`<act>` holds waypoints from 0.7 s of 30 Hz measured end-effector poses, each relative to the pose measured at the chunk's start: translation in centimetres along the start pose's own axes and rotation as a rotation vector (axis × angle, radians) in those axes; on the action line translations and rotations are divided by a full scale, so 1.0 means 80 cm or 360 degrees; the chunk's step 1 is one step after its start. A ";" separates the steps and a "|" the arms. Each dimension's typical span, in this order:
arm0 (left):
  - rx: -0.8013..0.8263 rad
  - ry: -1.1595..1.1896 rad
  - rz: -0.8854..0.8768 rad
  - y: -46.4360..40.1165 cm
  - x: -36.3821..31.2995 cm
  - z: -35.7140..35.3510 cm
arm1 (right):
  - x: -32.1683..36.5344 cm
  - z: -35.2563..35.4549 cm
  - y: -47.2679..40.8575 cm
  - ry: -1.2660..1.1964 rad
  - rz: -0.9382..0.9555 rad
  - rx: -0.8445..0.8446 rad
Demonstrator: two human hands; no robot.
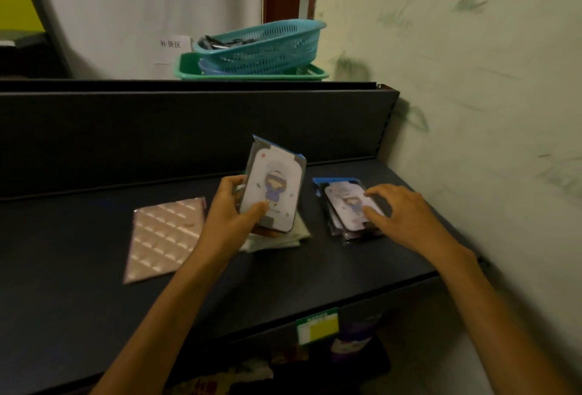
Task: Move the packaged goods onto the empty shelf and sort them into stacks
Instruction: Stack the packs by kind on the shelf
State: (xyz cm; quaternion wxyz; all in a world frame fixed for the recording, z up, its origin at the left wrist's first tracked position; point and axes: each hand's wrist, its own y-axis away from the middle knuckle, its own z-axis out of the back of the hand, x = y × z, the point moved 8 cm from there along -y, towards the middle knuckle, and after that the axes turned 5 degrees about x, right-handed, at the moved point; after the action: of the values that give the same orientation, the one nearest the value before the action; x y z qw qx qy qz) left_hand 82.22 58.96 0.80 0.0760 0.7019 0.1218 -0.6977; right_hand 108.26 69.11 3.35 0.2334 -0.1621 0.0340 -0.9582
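Packaged phone case (273, 186) with a cartoon figure in blue, tilted up off the dark shelf (78, 268), gripped by the left hand (230, 211): thumb curled over the lower front, fingers wrapped behind the left edge. Directly beneath it, a low heap of other pale packets (283, 238) lying on the shelf, partly hidden by the raised case. To the right, just beside that heap but apart from it, a small stack of matching cartoon cases (349, 205) flat on the shelf, blue card tops pointing toward the back panel. Right hand (400, 211) over that stack, fingers spread and only slightly bent, fingertips (370, 194) touching the top package, pinching nothing. To the left, a flat pinkish packet with a quilted diamond pattern (163, 237) lying alone on the shelf, near the left wrist. Up on the ledge behind the shelf, a teal plastic basket (267, 48) holding dark items too blurred to identify, nested in a green tray (189, 68), beside a white paper sign (171, 48) on the wall. On the shelf's front edge, a yellow and green price label (318, 325).
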 end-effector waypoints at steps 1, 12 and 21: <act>0.0009 0.0004 0.0031 -0.004 0.003 -0.019 | -0.014 0.004 -0.002 -0.0019 -0.0004 -0.0011; -0.0093 0.0104 0.0331 -0.034 0.041 -0.174 | -0.106 0.029 -0.002 -0.0337 0.0147 -0.0158; -0.0207 -0.0962 0.0185 -0.040 0.017 -0.184 | -0.122 0.042 0.003 -0.0413 0.0234 -0.0206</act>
State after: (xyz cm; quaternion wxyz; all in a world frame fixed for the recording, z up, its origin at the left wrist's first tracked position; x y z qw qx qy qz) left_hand 95.47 66.21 -0.10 0.1931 0.4620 0.0977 -0.8601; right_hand 117.63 73.43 3.58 0.2944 -0.2964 0.0769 -0.9053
